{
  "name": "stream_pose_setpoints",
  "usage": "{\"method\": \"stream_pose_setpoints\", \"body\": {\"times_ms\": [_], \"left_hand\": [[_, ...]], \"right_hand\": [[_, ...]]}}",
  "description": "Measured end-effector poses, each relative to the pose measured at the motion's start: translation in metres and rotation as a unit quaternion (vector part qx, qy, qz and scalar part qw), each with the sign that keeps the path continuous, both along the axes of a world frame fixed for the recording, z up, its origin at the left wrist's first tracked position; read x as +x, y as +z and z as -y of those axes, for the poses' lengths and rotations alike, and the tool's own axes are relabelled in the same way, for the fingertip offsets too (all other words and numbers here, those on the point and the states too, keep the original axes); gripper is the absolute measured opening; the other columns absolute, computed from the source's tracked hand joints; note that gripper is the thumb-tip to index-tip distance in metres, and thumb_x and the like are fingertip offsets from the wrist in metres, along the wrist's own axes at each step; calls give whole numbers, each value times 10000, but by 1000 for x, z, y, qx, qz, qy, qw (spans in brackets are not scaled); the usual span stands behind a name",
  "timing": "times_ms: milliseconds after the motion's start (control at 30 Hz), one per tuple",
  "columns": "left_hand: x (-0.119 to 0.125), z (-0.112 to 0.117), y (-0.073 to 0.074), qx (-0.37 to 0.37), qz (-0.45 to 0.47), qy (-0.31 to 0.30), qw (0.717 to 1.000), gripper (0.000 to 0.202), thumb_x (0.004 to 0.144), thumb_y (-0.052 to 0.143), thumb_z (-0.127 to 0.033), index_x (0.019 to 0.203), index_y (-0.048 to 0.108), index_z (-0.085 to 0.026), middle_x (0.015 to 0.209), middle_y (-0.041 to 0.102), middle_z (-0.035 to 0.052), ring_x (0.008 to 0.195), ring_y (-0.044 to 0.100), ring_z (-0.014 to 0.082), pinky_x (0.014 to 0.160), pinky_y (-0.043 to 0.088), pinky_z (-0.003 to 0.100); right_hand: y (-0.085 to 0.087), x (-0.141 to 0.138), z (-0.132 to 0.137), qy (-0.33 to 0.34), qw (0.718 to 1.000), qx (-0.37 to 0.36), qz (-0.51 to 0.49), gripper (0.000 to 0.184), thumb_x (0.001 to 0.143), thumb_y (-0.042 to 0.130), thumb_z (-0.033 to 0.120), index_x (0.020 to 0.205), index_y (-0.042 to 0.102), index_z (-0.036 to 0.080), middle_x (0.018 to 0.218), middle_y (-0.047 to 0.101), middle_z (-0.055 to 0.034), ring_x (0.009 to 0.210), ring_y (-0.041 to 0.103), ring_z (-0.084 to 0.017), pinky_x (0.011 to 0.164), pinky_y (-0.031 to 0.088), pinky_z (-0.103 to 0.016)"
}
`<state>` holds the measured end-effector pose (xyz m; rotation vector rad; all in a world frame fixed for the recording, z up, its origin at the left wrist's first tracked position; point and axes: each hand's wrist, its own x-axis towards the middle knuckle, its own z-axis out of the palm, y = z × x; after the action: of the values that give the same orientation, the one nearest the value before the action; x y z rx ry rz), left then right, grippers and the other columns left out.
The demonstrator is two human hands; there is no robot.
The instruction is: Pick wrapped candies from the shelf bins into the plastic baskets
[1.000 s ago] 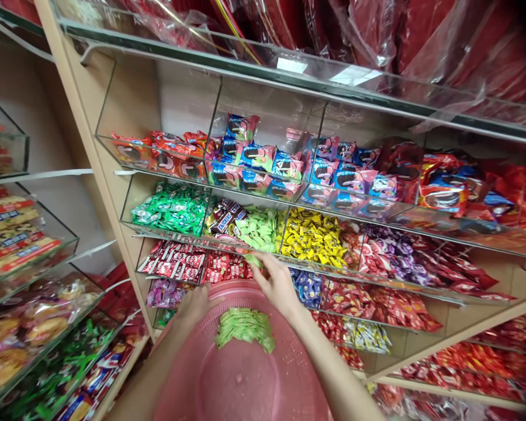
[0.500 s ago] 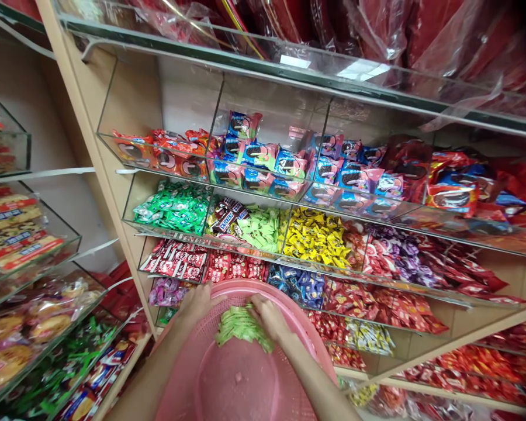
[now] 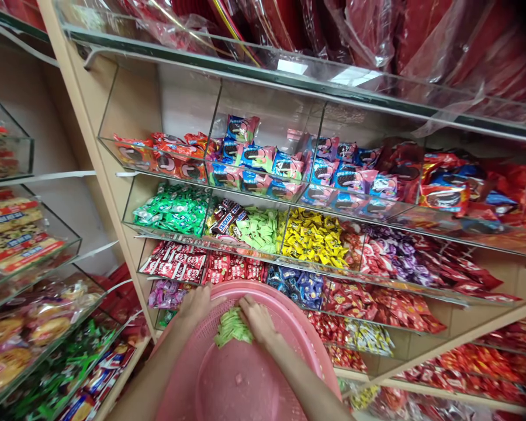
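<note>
A pink perforated basket [image 3: 245, 380] sits low in the middle of the view, in front of the candy shelves. My left hand [image 3: 195, 304] grips its far rim. Inside it lies a small pile of light green wrapped candies [image 3: 230, 327]. My right hand [image 3: 258, 318] is curled over that pile, fingers closed around the candies. Straight above, a clear shelf bin holds more of the same light green candies [image 3: 258, 228] next to brown Snickers bars [image 3: 225, 219].
Clear acrylic bins hold bright green candies [image 3: 173, 207], yellow candies [image 3: 315, 237], red wafer packs [image 3: 175, 260], blue candies [image 3: 300, 283] and cookie packs [image 3: 267, 166] above. A side shelf at left carries packaged pastries [image 3: 13, 234]. Red wrapped goods fill the top and right shelves.
My right hand came down from the light green candy bin into the basket and closed over the pile, which it has gathered leftward into a smaller heap. My left hand stayed on the rim.
</note>
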<state>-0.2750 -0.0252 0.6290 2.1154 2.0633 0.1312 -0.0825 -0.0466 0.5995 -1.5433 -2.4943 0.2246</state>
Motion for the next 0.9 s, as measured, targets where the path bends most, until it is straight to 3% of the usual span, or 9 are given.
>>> {"method": "stream_pose_setpoints", "body": {"times_ms": [433, 700, 900], "left_hand": [[0, -1, 0, -1, 3, 5, 1000, 675, 775, 321, -679, 1149, 543, -164, 984, 668, 180, 924, 616, 310, 753, 437, 370], [-1, 0, 0, 4, -5, -3, 1000, 657, 779, 324, -672, 1127, 557, -165, 964, 674, 175, 916, 621, 302, 747, 440, 359], [1, 1, 5, -2, -9, 1, 1000, 633, 784, 337, -648, 1110, 558, -152, 982, 667, 175, 919, 619, 297, 738, 444, 347]], "right_hand": [[-2, 3, 1, 8, 1000, -3, -27, 164, 895, 399, 196, 939, 555, 213, 967, 621, -33, 839, 598, -166, 639, 381, -232], [8, 10, 0, -25, 998, 23, -48, 202, 930, 352, 256, 916, 548, 207, 966, 625, -44, 807, 598, -169, 638, 373, -238], [7, 26, 3, -48, 998, 34, 20, 183, 898, 369, 182, 878, 551, 197, 933, 618, -51, 772, 592, -175, 631, 376, -255]]}}
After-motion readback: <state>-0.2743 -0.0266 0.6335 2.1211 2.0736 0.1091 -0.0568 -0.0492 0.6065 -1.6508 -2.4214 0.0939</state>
